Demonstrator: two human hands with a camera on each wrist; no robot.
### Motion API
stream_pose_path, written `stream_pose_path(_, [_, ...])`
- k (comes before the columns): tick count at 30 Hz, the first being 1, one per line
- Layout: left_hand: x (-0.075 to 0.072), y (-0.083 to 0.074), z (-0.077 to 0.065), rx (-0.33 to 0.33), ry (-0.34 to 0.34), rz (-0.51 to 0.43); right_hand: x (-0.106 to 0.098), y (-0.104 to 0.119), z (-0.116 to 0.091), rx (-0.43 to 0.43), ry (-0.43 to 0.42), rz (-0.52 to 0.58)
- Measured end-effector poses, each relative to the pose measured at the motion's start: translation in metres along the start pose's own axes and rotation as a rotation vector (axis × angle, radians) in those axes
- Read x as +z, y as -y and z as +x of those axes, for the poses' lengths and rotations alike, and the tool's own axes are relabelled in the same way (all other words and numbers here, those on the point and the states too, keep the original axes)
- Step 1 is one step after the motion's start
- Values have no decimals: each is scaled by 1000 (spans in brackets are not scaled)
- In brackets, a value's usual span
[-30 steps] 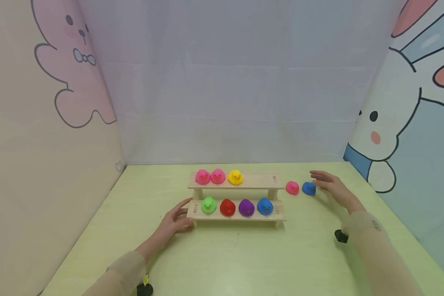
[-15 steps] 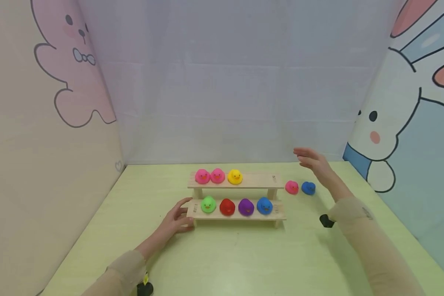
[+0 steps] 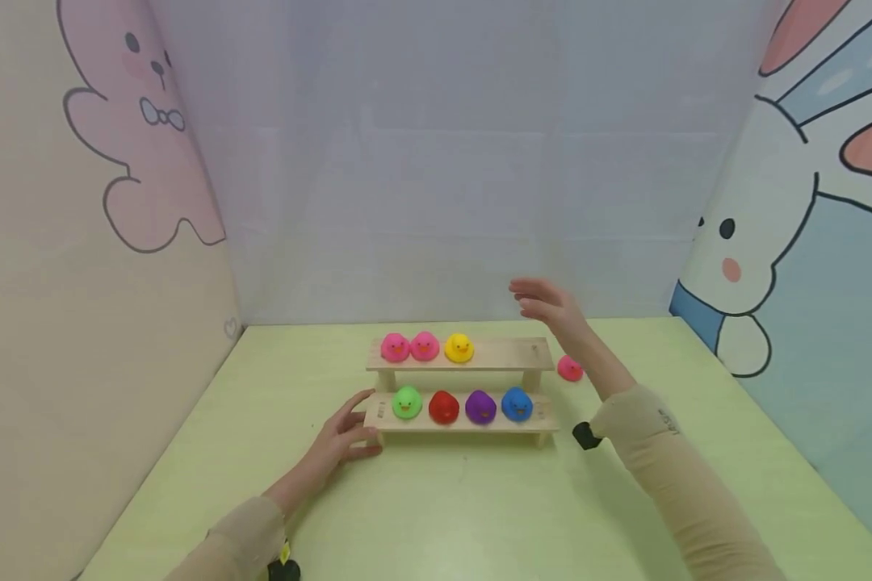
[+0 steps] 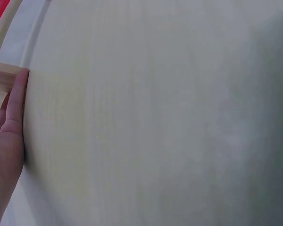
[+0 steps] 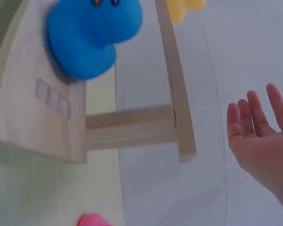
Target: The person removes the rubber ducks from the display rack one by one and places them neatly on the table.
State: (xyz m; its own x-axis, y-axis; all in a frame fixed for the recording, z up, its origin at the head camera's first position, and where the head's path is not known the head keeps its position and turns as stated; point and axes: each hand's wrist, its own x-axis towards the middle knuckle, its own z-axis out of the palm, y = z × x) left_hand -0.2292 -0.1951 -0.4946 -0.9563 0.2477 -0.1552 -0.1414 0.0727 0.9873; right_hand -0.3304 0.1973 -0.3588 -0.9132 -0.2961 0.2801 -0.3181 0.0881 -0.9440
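A two-tier wooden stand (image 3: 436,423) holds small rubber ducks. My left hand (image 3: 341,432) rests against the left end of its lower shelf; in the left wrist view the extended fingers (image 4: 16,101) touch the wood. My right hand (image 3: 552,309) is raised above the right end of the upper shelf, fingers loosely extended and nothing in them. On the upper shelf sit two pink ducks (image 3: 425,346) and a yellow duck (image 3: 459,349). Along the lower one stand a green duck (image 3: 407,403), a red duck (image 3: 444,408), a purple duck (image 3: 481,408) and a blue duck (image 3: 517,405).
A loose pink duck (image 3: 570,369) lies on the pale green table (image 3: 436,516), right of the stand and beside my right forearm. A second blue duck near it is hidden behind that forearm. A white curtain (image 3: 407,202) rises behind the table, with cartoon-printed panels at both sides.
My right hand has lifted away from the blue duck on the table and moved left over the upper shelf's right end. My left hand stays at the stand.
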Motion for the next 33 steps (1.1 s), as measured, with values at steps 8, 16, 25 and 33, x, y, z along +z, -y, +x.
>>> stream_pose_path(8, [0, 0, 1, 0, 0, -1, 44, -14, -4, -1, 68, -30])
stream_pose_path(16, [0, 2, 2, 13, 4, 16, 62, -22, -2, -96, 96, -94])
stream_pose_path(25, [0, 3, 2, 16, 1, 18, 69, -24, -7, -23, 204, -192])
stream_pose_path(33, [0, 2, 1, 19, 4, 17, 71, -23, -9, 22, 198, -205])
